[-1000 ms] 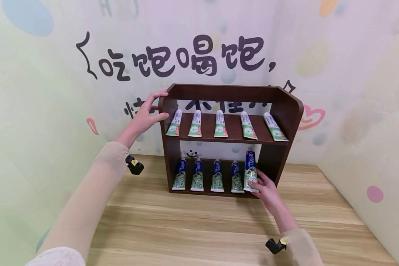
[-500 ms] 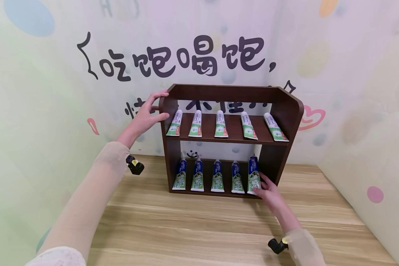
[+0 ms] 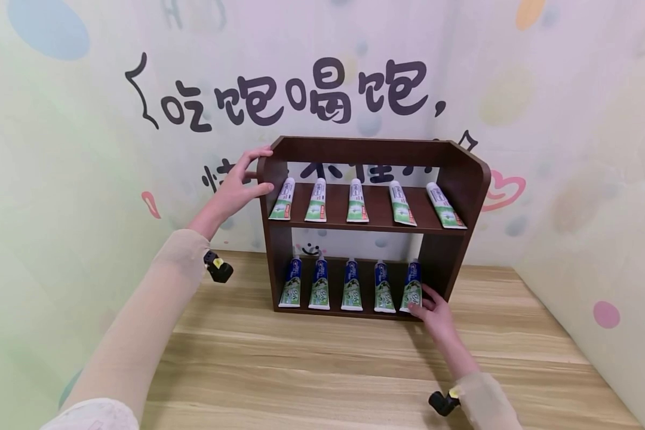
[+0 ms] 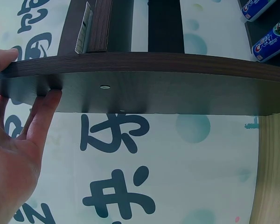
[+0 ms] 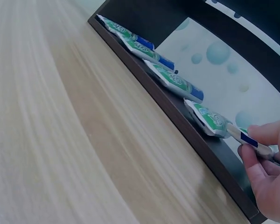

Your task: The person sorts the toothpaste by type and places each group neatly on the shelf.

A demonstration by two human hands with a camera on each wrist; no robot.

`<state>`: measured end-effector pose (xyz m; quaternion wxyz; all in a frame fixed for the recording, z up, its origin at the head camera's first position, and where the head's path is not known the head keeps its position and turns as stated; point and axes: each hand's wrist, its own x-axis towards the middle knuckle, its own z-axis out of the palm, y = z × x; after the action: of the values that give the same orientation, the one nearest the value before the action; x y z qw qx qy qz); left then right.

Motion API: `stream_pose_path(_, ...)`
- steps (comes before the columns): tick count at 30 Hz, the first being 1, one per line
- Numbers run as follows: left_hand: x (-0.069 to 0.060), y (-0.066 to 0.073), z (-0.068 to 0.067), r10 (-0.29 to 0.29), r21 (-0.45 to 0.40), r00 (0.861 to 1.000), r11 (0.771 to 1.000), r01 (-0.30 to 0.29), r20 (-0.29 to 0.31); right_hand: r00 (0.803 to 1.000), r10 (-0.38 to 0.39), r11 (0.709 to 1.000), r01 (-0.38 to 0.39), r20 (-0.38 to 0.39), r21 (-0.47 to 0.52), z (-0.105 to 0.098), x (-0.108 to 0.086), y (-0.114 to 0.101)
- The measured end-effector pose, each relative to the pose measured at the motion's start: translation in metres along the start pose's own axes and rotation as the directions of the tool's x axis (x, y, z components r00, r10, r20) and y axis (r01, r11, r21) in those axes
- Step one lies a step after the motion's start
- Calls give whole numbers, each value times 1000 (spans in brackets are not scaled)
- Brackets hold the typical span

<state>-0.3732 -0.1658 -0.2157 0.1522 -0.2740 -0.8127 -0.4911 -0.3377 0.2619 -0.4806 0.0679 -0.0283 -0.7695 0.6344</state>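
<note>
A dark brown two-tier shelf rack (image 3: pixel 362 151) stands on the table against the wall. My left hand (image 3: pixel 235 188) holds its left side panel (image 4: pixel 168 91) near the top; in the left wrist view, fingers lie on the panel's outer face and one tip reaches over its edge. At the right end of the lower tier, my right hand (image 3: pixel 438 319) pinches the lower right of a blue and green toothpaste tube (image 3: pixel 412 280), which lies on the shelf, cap towards the back. In the right wrist view, thumb and finger are at its edge (image 5: pixel 248 139).
Several matching blue and green tubes (image 3: pixel 352 285) lie in a row left of it. The upper tier bears several white and green tubes (image 3: pixel 357 202). A wood-grain table (image 3: pixel 301 370) extends in front; a printed wall (image 3: pixel 516 89) stands behind.
My right hand has moved slightly right and down with the toothpaste tube. The tube, raised and tilted before, now lies on the lower shelf. My left hand has stayed on the rack.
</note>
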Motion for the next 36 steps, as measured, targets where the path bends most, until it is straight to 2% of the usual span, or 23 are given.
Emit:
stream_pose_path(5, -1, 3, 1, 11, 10, 1000, 1000, -11, -4, 999, -14, 1000, 14, -39, -12, 2, 0, 2)
stream_pose_path(10, 1, 0, 0, 15, 8, 1000, 1000, -15, -4, 999, -24, 999, 23, -31, -26, 2, 0, 5)
stream_pose_path(17, 13, -28, -2, 21, 3, 1000, 1000, -21, -15, 999, -32, 993, 35, 29, -116, -1, 0, 8)
stream_pose_path(19, 15, -32, -2, 27, 7, 999, 1000, -27, -19, 998, -39, 987, 45, 38, -157, -1, 0, 9)
stream_pose_path(25, 14, -33, -1, 22, 7, 1000, 1000, -22, -21, 993, -97, 938, 112, 60, -329, -2, 0, 9)
stream_pose_path(29, 9, -22, 0, 12, 3, 1000, 1000, -12, -14, 989, -132, 912, 150, 72, -382, -1, 1, 7)
stream_pose_path(34, 3, -7, 0, 13, 3, 1000, 1000, -13, -9, 984, -160, 837, 177, 78, -517, 2, -1, 0)
stream_pose_path(36, 3, -7, 0, 13, 5, 1000, 1000, -13, -8, 983, -168, 807, 181, 75, -562, 5, -2, -3)
